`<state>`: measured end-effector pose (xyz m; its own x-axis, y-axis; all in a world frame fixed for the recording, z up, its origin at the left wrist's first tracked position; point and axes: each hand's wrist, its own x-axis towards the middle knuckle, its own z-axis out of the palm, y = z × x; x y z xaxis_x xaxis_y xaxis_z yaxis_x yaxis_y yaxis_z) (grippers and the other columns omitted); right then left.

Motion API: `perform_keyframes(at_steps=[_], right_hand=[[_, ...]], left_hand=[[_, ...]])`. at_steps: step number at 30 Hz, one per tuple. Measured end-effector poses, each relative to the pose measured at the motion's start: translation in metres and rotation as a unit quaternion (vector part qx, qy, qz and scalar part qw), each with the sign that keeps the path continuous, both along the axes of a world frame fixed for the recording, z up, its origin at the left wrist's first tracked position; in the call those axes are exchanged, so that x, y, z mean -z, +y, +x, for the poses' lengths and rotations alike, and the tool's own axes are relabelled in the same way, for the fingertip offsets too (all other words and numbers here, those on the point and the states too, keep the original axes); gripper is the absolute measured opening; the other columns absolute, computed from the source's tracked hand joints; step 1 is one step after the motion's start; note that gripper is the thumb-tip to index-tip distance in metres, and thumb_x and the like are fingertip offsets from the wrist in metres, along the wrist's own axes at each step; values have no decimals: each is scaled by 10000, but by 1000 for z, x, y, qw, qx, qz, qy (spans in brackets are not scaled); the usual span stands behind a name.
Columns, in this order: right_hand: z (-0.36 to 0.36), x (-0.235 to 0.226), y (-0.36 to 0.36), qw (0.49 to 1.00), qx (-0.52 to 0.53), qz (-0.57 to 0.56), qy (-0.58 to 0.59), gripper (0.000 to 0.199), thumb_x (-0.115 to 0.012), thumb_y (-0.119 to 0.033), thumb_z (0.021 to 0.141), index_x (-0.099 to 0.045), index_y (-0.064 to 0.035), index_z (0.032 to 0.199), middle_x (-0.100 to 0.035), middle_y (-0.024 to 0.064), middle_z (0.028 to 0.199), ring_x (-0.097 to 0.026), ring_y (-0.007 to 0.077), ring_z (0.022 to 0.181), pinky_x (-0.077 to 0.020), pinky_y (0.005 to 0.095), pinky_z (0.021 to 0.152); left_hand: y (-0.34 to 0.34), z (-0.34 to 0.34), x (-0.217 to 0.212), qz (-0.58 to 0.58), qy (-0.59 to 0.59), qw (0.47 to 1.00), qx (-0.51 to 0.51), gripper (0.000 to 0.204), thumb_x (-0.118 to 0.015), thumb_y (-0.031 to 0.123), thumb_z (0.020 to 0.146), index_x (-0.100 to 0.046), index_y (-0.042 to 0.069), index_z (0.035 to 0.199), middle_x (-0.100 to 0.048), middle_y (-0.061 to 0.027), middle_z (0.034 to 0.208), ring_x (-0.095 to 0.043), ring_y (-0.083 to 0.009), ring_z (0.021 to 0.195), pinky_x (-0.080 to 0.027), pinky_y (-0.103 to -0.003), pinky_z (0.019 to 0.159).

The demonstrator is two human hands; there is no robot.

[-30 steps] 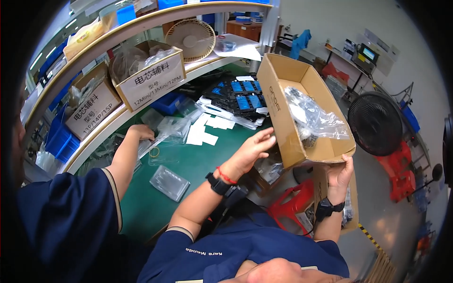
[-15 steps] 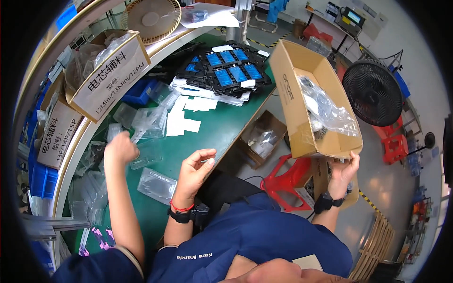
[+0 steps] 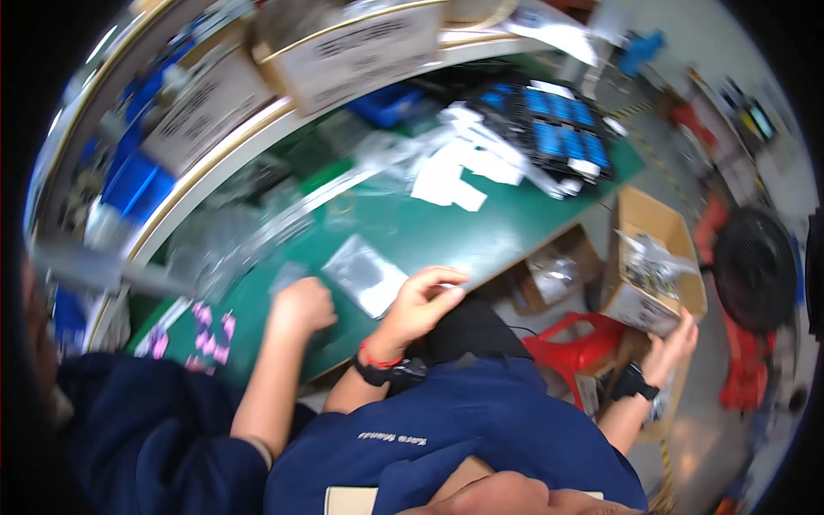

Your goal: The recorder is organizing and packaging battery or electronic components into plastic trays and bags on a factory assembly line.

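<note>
My left hand [image 3: 421,305], with a red bracelet and a dark wristband, hovers by the front edge of the green table [image 3: 506,236]. Its fingers are curved, thumb apart, and I see nothing held. My right hand [image 3: 671,350], also in a dark wristband, grips the near corner of a cardboard box [image 3: 657,210] holding clear plastic bags [image 3: 654,257]. That box is off the table to the right. A clear plastic tray [image 3: 365,273] lies on the table near my left hand. The picture is blurred.
A co-worker's hand [image 3: 302,307] rests over the table at left. Black trays with blue panels [image 3: 558,129] and white papers [image 3: 451,176] lie farther back. Labelled cartons [image 3: 356,56] stand on the shelf. A red stool [image 3: 571,348] and a black fan [image 3: 755,268] are at right.
The view has swung left. My right hand and the cardboard box appear lower and farther away. The co-worker's hand has come back from the plastic trays toward the table's front.
</note>
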<state>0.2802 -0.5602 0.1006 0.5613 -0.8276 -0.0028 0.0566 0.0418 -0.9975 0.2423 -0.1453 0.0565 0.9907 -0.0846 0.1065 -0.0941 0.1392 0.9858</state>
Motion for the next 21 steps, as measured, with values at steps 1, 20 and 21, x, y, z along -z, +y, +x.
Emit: perform_keyframes(at_steps=[1, 20, 21], right_hand=[[12, 11, -16, 998, 39, -38, 16, 425, -669, -392, 739, -561, -89, 1016, -566, 97, 967, -575, 222, 824, -447, 353, 573], [134, 227, 38, 964, 254, -19, 72, 399, -725, -235, 647, -600, 33, 915, -603, 110, 857, -576, 227, 730, -494, 400, 649], [137, 240, 50, 957, 282, 2, 70, 406, -711, -238, 635, -625, 47, 911, -629, 144, 864, -593, 263, 737, -500, 409, 674]], left_hand=[[-1, -4, 1, -22, -4, 1000, -6, 211, -622, 60, 866, -637, 10, 1070, -586, -71, 1092, -564, -139, 969, -466, -266, 821], [33, -56, 13, 36, 8, 988, -149, 167, -601, -37, 841, -646, -28, 1002, -611, -127, 1092, -597, -169, 975, -473, -282, 847], [37, -64, 13, 73, -6, 980, -185, 154, -611, -31, 832, -654, -27, 980, -629, -130, 1061, -607, -182, 964, -476, -289, 839]])
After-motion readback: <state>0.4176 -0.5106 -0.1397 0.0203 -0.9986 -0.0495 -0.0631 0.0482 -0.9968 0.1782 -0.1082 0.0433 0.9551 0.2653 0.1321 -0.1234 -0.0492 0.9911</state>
